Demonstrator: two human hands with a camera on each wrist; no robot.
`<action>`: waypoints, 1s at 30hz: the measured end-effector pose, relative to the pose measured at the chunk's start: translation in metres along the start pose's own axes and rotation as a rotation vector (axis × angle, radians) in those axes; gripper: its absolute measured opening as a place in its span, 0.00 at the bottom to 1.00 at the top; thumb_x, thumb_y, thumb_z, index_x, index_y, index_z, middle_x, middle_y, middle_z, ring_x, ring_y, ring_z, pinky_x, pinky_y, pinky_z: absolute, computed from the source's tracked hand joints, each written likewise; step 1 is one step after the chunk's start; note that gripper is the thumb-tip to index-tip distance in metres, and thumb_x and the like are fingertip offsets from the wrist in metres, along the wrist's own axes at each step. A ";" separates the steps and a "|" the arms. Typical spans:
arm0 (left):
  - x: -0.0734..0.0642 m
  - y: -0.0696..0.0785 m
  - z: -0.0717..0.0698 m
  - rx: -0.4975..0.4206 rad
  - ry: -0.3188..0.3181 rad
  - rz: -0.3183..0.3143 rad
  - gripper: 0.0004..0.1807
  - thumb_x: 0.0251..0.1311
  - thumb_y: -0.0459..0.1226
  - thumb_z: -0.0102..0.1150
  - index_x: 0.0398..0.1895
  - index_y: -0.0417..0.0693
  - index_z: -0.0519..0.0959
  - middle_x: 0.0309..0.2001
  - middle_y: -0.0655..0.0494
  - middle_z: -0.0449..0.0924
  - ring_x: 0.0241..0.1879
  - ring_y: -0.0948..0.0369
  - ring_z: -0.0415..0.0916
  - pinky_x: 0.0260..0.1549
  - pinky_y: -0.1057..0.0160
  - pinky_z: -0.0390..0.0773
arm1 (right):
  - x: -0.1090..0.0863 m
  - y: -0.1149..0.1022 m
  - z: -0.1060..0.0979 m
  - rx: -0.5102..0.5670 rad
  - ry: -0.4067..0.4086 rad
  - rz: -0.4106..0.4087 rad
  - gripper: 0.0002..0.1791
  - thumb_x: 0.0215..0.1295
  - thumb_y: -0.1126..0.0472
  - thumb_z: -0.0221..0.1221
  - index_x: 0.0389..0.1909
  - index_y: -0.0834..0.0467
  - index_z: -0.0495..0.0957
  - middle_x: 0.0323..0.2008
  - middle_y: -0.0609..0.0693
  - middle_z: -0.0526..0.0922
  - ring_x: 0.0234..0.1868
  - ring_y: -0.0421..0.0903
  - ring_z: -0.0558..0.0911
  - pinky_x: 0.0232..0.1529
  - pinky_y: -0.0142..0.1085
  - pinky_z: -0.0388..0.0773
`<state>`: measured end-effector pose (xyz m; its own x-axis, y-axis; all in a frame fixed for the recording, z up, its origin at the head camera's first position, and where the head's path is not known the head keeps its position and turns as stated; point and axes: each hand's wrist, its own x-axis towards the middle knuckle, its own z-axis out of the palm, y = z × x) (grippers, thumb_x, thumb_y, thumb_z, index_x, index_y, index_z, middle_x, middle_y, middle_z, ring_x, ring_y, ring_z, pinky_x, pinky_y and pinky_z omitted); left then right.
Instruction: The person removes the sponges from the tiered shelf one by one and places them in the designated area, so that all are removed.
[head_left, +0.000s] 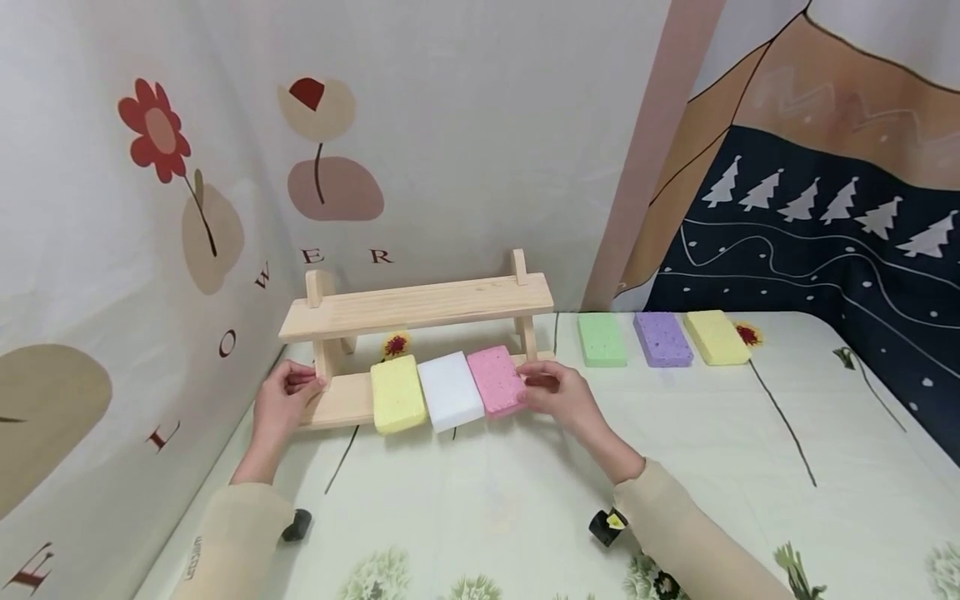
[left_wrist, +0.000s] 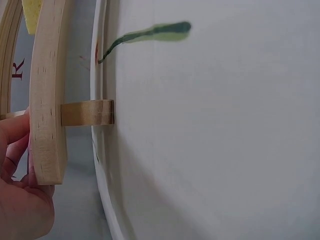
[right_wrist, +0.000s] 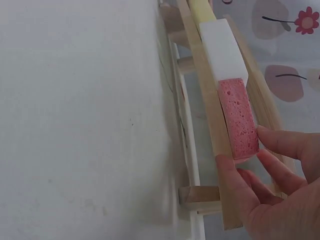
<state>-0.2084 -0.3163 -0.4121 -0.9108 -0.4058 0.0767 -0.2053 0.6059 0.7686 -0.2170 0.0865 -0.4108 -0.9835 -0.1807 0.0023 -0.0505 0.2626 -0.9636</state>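
Note:
A two-tier wooden shelf (head_left: 420, 304) stands against the back fabric. My left hand (head_left: 283, 396) grips the left end of its lower plank (left_wrist: 48, 95), fingers bent at the edge. On that plank lie a yellow sponge (head_left: 397, 396), a white sponge (head_left: 452, 392) and a pink sponge (head_left: 495, 382) side by side, overhanging the front. At the lower right, my right hand (head_left: 553, 392) pinches the pink sponge (right_wrist: 239, 117) by its right end. One fingertip touches the sponge's upper corner in the right wrist view, while another digit lies over the plank's edge.
Right of the shelf, a green sponge (head_left: 602, 340), a purple sponge (head_left: 663, 339) and a second yellow sponge (head_left: 717, 337) lie in a row on the patterned tablecloth (head_left: 495, 500). Printed fabric (head_left: 480, 142) hangs behind and at the left.

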 end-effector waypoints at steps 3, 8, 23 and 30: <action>0.001 -0.001 0.000 -0.002 -0.001 0.017 0.14 0.67 0.39 0.62 0.50 0.42 0.76 0.42 0.55 0.78 0.35 0.72 0.69 0.34 0.76 0.69 | -0.001 0.001 0.001 -0.012 0.024 -0.011 0.19 0.59 0.70 0.67 0.53 0.64 0.81 0.54 0.62 0.83 0.53 0.56 0.84 0.49 0.39 0.83; 0.004 -0.001 0.001 -0.022 -0.008 0.051 0.14 0.66 0.39 0.62 0.50 0.41 0.76 0.38 0.60 0.78 0.34 0.75 0.69 0.34 0.78 0.70 | -0.003 0.001 -0.002 -0.014 0.041 -0.029 0.18 0.60 0.71 0.66 0.52 0.67 0.81 0.52 0.64 0.84 0.53 0.58 0.85 0.49 0.39 0.83; 0.000 0.002 -0.003 -0.022 -0.009 0.019 0.15 0.68 0.39 0.61 0.51 0.40 0.75 0.40 0.57 0.77 0.35 0.73 0.68 0.32 0.77 0.70 | -0.012 0.001 -0.025 0.006 0.085 -0.012 0.18 0.65 0.67 0.64 0.55 0.64 0.80 0.55 0.63 0.83 0.55 0.57 0.83 0.53 0.36 0.82; 0.001 0.001 -0.001 -0.025 -0.012 0.011 0.15 0.67 0.40 0.61 0.52 0.41 0.75 0.41 0.58 0.77 0.35 0.74 0.68 0.33 0.78 0.70 | -0.023 0.004 -0.045 0.003 0.085 0.013 0.20 0.67 0.66 0.62 0.60 0.62 0.78 0.59 0.62 0.81 0.60 0.55 0.80 0.54 0.29 0.80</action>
<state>-0.2087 -0.3171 -0.4107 -0.9171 -0.3911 0.0780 -0.1864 0.5932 0.7832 -0.2028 0.1340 -0.4027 -0.9953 -0.0964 0.0124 -0.0374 0.2616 -0.9644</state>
